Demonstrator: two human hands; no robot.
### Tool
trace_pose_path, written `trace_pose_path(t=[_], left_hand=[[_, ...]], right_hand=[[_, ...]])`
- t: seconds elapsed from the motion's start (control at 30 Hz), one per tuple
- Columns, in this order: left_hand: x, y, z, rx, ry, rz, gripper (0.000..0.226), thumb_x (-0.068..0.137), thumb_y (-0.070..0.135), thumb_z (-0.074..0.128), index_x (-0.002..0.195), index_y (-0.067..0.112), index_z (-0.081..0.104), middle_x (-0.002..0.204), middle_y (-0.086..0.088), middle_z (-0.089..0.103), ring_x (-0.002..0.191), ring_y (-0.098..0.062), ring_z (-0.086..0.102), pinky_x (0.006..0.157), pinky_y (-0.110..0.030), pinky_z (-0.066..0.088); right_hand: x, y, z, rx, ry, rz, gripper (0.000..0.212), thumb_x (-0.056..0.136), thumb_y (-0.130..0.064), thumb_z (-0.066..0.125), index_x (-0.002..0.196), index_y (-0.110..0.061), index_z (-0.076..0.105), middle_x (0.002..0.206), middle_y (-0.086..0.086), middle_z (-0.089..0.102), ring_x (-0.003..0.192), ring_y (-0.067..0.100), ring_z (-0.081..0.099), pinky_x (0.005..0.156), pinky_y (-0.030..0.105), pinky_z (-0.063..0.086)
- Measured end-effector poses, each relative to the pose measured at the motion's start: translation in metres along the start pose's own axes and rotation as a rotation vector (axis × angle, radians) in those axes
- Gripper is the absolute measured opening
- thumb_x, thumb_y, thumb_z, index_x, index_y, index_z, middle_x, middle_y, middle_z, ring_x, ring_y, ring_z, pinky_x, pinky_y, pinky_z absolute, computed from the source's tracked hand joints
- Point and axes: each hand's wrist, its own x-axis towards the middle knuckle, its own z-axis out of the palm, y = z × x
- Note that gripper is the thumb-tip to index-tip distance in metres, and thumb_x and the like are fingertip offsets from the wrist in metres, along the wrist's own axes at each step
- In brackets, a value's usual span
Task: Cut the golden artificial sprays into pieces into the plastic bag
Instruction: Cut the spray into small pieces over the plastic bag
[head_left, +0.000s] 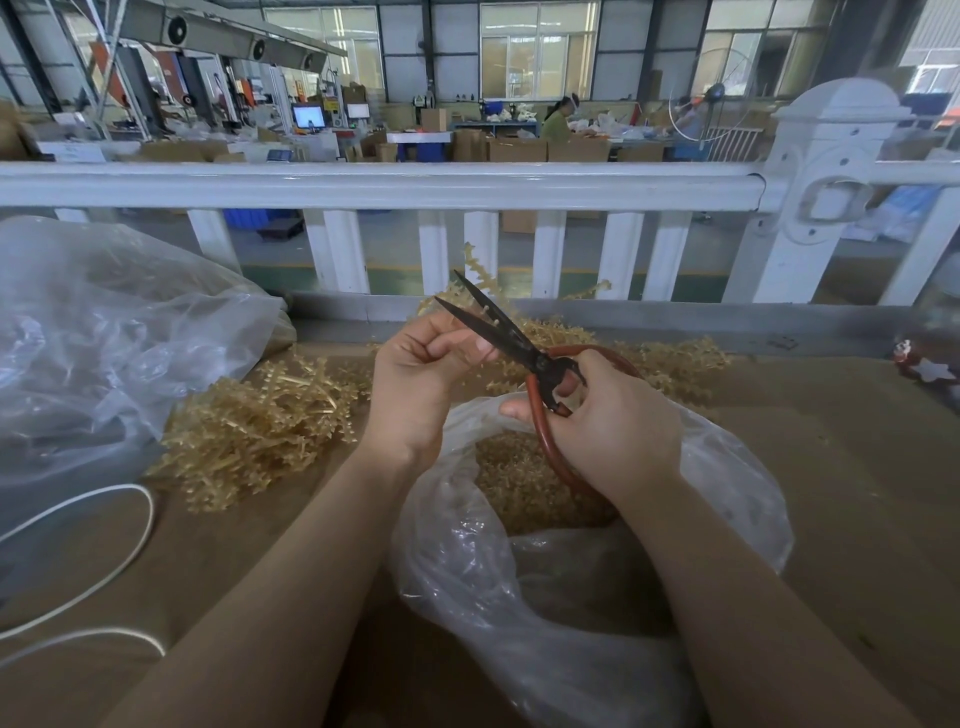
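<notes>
My right hand (613, 426) grips the red loop handles of dark scissors (498, 325), whose blades are spread and point up and left. My left hand (421, 379) pinches a small golden spray stem, mostly hidden by the fingers, between the blades. Both hands hover over an open clear plastic bag (737, 499) that holds cut golden pieces (524, 483). A heap of golden artificial sprays (260, 421) lies on the brown table to the left. More sprays (670, 358) lie behind the hands.
A large crumpled clear bag (104, 332) holding more sprays sits at the far left. A white cord (119, 540) loops across the near left of the table. A white fence rail (395, 187) borders the table's far edge. A red star ornament (930, 364) lies at the right.
</notes>
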Motion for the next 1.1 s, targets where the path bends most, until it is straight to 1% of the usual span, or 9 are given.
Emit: trace_pose_path(t=[0.2,0.3,0.43,0.5,0.6,0.73,0.83,0.97,1.1], left_hand=[[-0.0008,0.0013,0.0002,0.013,-0.038,-0.009,0.011,0.075,0.006,0.071,0.086,0.008,0.070,0.075,-0.004,0.071,0.074,-0.014,0.066,0.078,-0.025,0.054],[-0.0012,0.0027,0.0005,0.001,-0.053,-0.005,0.009,0.075,0.006,0.071,0.081,0.012,0.072,0.075,-0.004,0.071,0.073,-0.015,0.065,0.079,-0.025,0.054],[-0.0012,0.0039,0.0006,-0.001,-0.062,-0.009,0.009,0.076,0.007,0.071,0.082,0.013,0.073,0.076,-0.003,0.071,0.075,-0.015,0.065,0.080,-0.025,0.054],[-0.0012,0.0043,0.0008,0.002,-0.072,-0.010,0.010,0.077,0.007,0.070,0.082,0.015,0.073,0.077,-0.003,0.071,0.075,-0.016,0.064,0.080,-0.026,0.053],[-0.0010,0.0032,0.0012,0.021,-0.063,-0.013,0.008,0.078,0.006,0.069,0.085,0.011,0.068,0.077,-0.003,0.072,0.075,-0.014,0.065,0.078,-0.025,0.053],[0.0000,0.0019,0.0003,0.080,-0.043,0.003,0.012,0.084,-0.003,0.067,0.084,0.009,0.066,0.077,-0.002,0.072,0.074,-0.013,0.066,0.077,-0.024,0.053],[0.0008,0.0020,-0.0011,0.124,-0.030,0.018,0.015,0.086,-0.007,0.065,0.086,0.008,0.065,0.076,-0.002,0.071,0.074,-0.012,0.066,0.077,-0.023,0.053],[0.0000,0.0018,-0.0011,0.215,-0.062,0.048,0.015,0.088,-0.008,0.064,0.088,0.007,0.065,0.080,-0.010,0.067,0.078,-0.019,0.063,0.084,-0.029,0.053],[-0.0014,0.0025,0.0019,0.233,-0.097,0.042,0.011,0.088,-0.010,0.063,0.095,-0.002,0.064,0.083,-0.011,0.065,0.080,-0.017,0.062,0.083,-0.027,0.054]], right_hand=[[-0.0003,0.0015,0.0009,-0.004,-0.010,0.007,0.081,0.061,-0.097,0.039,0.102,-0.030,0.058,0.087,-0.025,0.055,0.075,0.003,0.052,0.054,0.014,0.033],[-0.0005,0.0014,0.0015,-0.011,-0.004,0.009,0.080,0.062,-0.096,0.039,0.100,-0.029,0.059,0.083,-0.022,0.058,0.073,0.004,0.053,0.055,0.020,0.038],[-0.0012,0.0015,0.0008,0.004,0.002,0.010,0.077,0.062,-0.095,0.039,0.095,-0.029,0.059,0.073,-0.021,0.054,0.066,0.004,0.051,0.054,0.014,0.034],[-0.0009,0.0025,0.0012,0.017,-0.006,0.005,0.077,0.064,-0.094,0.042,0.097,-0.027,0.061,0.075,-0.020,0.057,0.068,0.005,0.054,0.056,0.018,0.040],[-0.0006,0.0028,0.0015,0.024,-0.027,0.006,0.082,0.063,-0.094,0.041,0.102,-0.026,0.063,0.083,-0.017,0.064,0.075,0.008,0.060,0.065,0.027,0.050],[-0.0005,0.0024,0.0004,0.034,-0.045,0.019,0.086,0.060,-0.096,0.039,0.103,-0.026,0.064,0.089,-0.015,0.069,0.081,0.012,0.066,0.073,0.032,0.056],[0.0003,0.0029,-0.0002,0.026,-0.048,0.024,0.083,0.062,-0.095,0.041,0.104,-0.027,0.063,0.088,-0.015,0.068,0.078,0.010,0.063,0.068,0.029,0.053],[0.0008,0.0037,-0.0005,0.005,-0.043,0.032,0.080,0.062,-0.096,0.042,0.102,-0.029,0.060,0.087,-0.019,0.065,0.079,0.008,0.062,0.066,0.029,0.052],[-0.0001,0.0027,-0.0010,0.024,-0.005,0.014,0.082,0.060,-0.097,0.038,0.102,-0.030,0.059,0.086,-0.023,0.059,0.078,0.006,0.058,0.060,0.025,0.042]])
